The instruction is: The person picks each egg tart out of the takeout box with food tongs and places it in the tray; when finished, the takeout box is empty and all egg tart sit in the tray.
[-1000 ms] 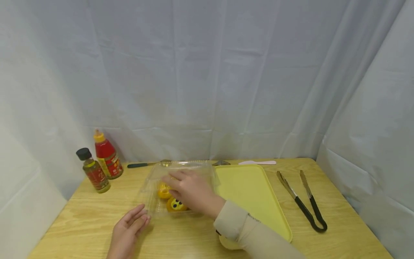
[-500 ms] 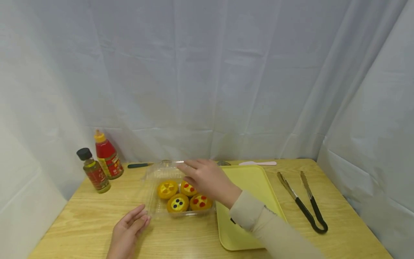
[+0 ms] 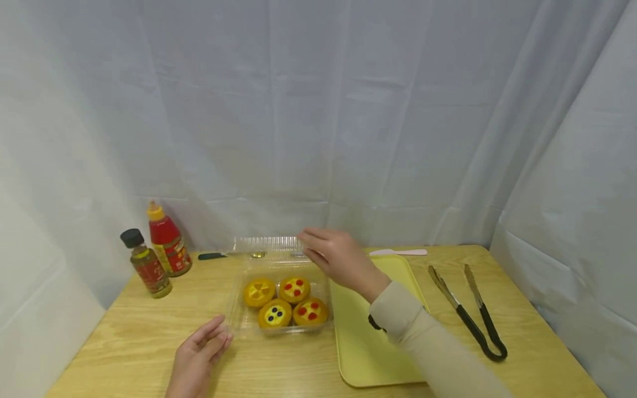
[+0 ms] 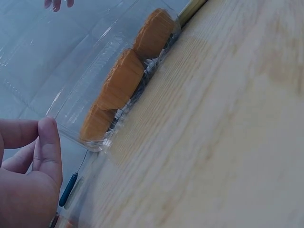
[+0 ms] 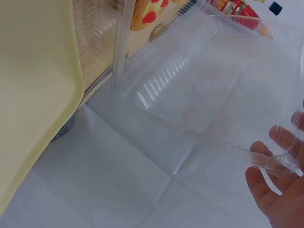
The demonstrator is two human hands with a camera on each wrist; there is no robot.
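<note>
A clear plastic clamshell container (image 3: 244,323) holds several fruit tarts (image 3: 277,314) with yellow filling and red, blue or orange toppings. Its hinged lid (image 3: 269,243) stands raised at the back. My left hand (image 3: 196,359) pinches the front-left corner of the base, thumb against index finger, as the left wrist view shows. At the lid's right edge, my right hand (image 3: 343,262) holds the rim between thumb and fingers. Through the clear plastic in the right wrist view, the fingers (image 5: 285,137) show behind the lid, the thumb outside it.
A yellow tray (image 3: 378,354) lies right of the container, partly under the right forearm. Black-handled tongs (image 3: 470,315) lie farther right. A pink knife (image 3: 398,252) and a dark-handled spoon (image 3: 213,256) lie at the back. A red sauce bottle (image 3: 169,243) and a black-capped bottle (image 3: 147,268) stand at left.
My right hand has moved back and to the right, swinging the lid up from over the tarts, which now show fully. The left hand has stayed at the front-left corner.
</note>
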